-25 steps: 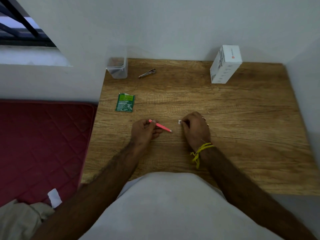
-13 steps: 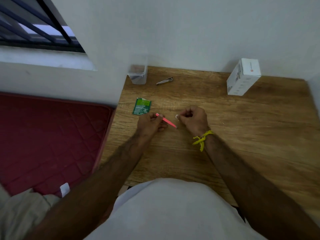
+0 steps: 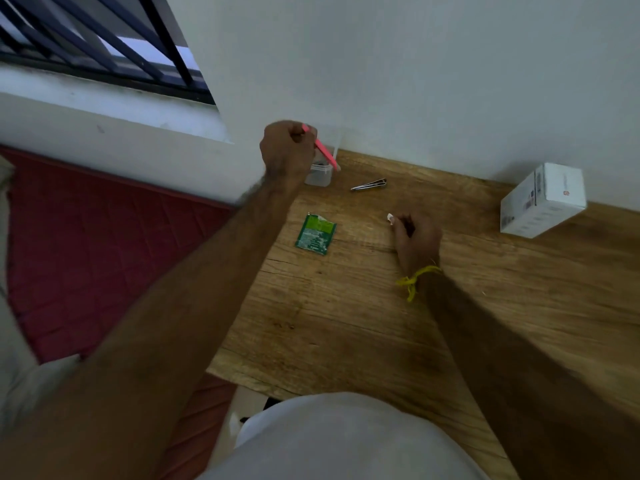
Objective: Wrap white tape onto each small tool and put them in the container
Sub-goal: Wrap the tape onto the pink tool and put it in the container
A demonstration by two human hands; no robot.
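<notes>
The pink tool is in the person's left hand, pinched at its upper end by curled fingers, and it slants down to the right so that its lower tip is over the clear plastic container. I cannot tell if the tip has white tape on it; there is a pale spot at the end, but it is too small to judge. The container stands at the far left corner of the wooden table, against the wall, and something dark lies inside it. The right hand rests on the table, well apart from the left one, with its fingers curled, and it pinches a small piece of white tape at the fingertips. A yellow thread is tied around this wrist. Between the two hands, near the container, a metal nail clipper lies flat. A green sachet, torn at the top, lies closer to the person. A white box stands at the far right.
</notes>
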